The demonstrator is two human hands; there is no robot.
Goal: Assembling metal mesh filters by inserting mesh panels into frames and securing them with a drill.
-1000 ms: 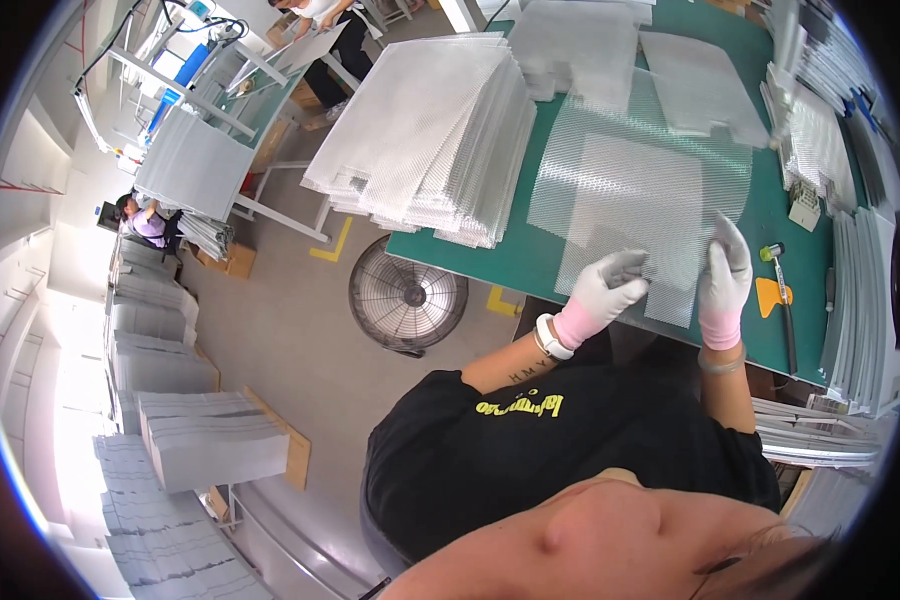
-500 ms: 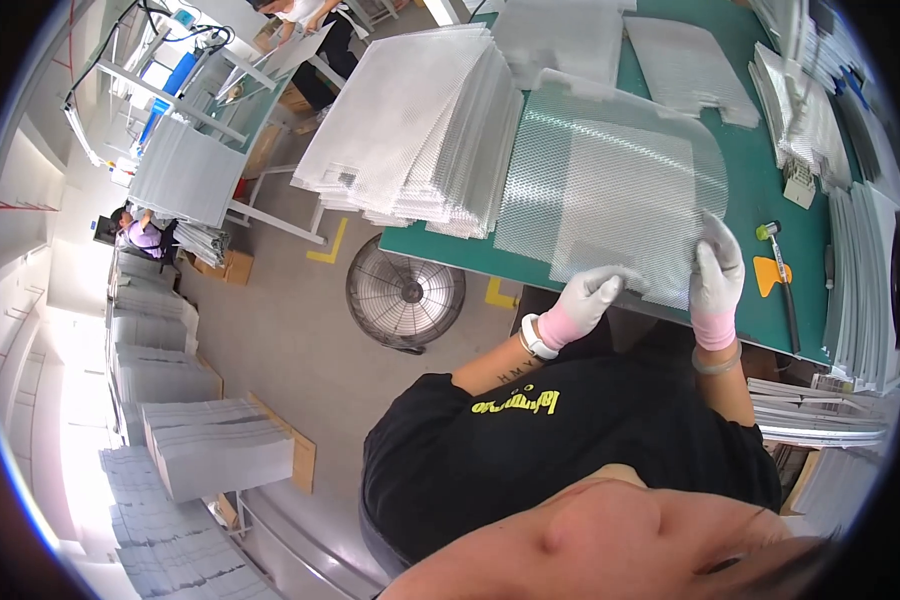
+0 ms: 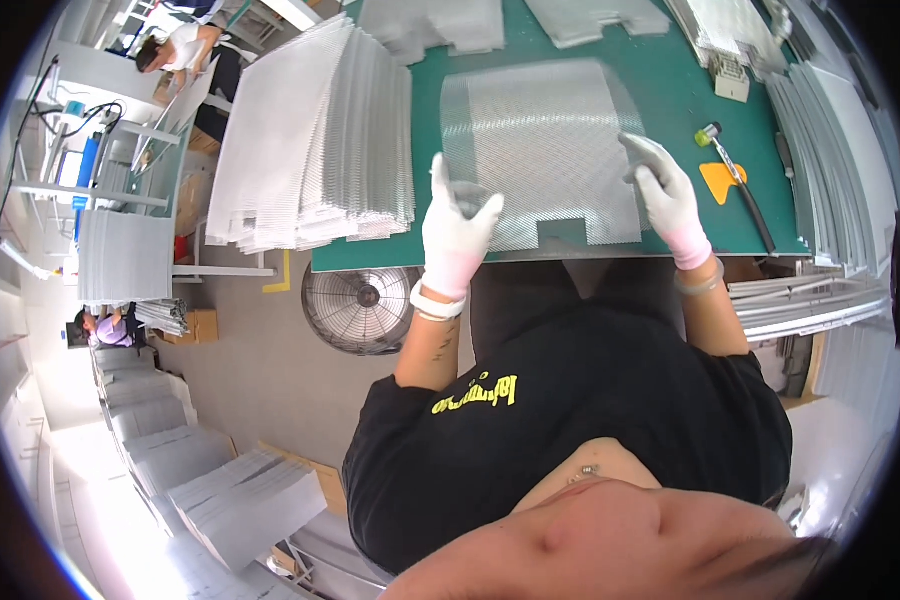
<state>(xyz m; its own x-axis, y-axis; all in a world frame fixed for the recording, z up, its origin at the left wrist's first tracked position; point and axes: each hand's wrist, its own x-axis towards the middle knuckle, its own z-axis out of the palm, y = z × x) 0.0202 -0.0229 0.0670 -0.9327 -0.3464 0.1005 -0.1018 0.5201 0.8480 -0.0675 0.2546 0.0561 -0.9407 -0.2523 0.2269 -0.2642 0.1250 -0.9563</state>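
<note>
left hand (image 3: 458,228) farther from right hand (image 3: 670,202), mesh sheet (image 3: 545,150) between

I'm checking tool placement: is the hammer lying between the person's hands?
No, mesh lies between the left hand and the right hand, while the hammer lies on the table, right of both.
</note>
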